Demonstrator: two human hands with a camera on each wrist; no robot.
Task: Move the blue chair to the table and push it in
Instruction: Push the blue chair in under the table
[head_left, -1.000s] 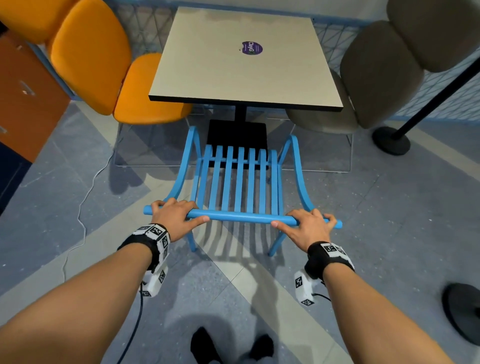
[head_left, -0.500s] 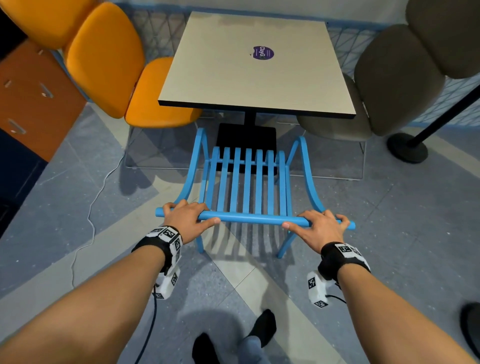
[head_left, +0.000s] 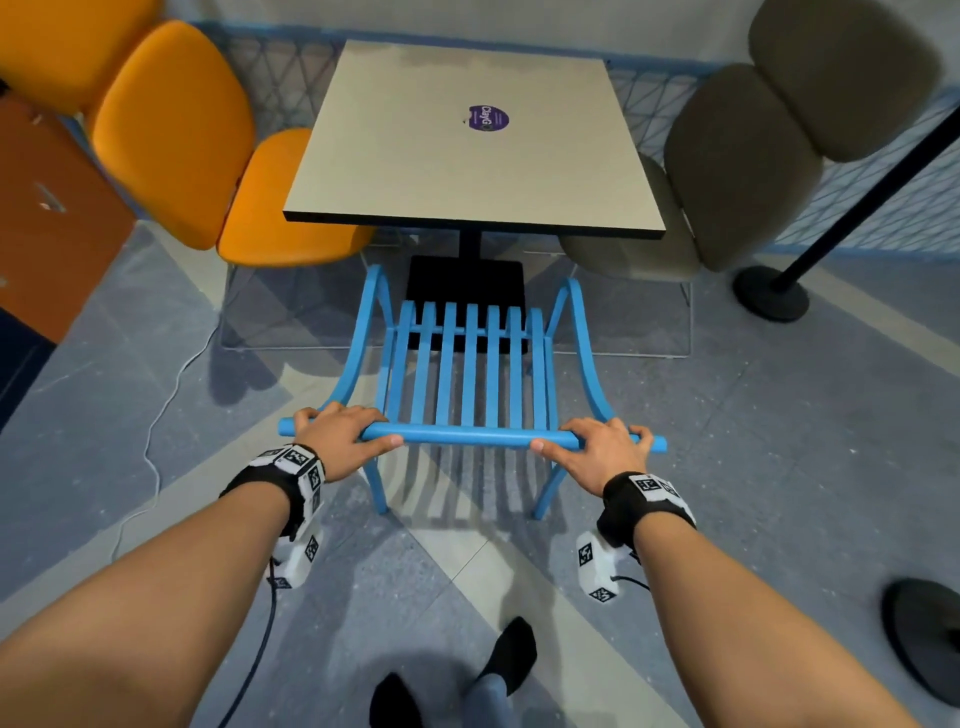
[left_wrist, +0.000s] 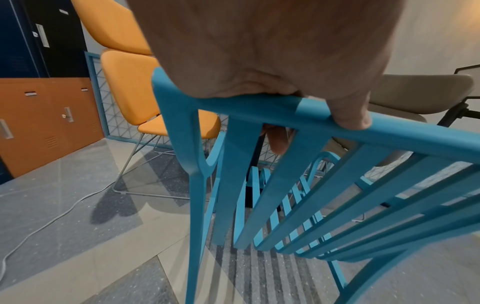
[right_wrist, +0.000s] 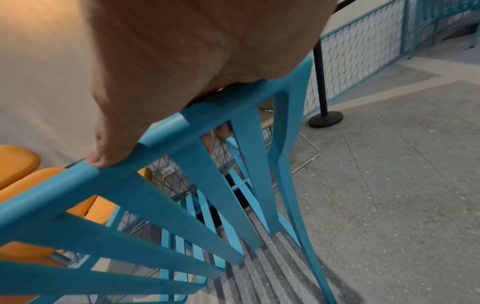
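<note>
From the head view we hold the blue chair (head_left: 470, 384) by its top rail, which runs crosswise in front of us; the chair's seat slats run lengthwise away from us toward the desk (head_left: 475, 150), so the chair faces the desk with its back to us. Our left hand (head_left: 340, 439) wraps the rail near its left end, and our right hand (head_left: 597, 452) wraps it near the right end, each grip clenched on the rail. The chair's front edge sits just short of the desk's near edge, over the desk's black base (head_left: 467, 291), not yet tucked under. An orange chair (head_left: 208, 156) stands left of the desk and a grey chair (head_left: 727, 176) right of it. In the left wrist view our left hand (left_wrist: 259, 47) lies over the rail of the blue chair (left_wrist: 337, 185), thumb on the near face and a fingertip showing behind the slats. In the right wrist view our right hand (right_wrist: 182, 57) closes round the rail of the blue chair (right_wrist: 207, 185) likewise, with a black post (right_wrist: 320, 86) standing beyond the chair.
</note>
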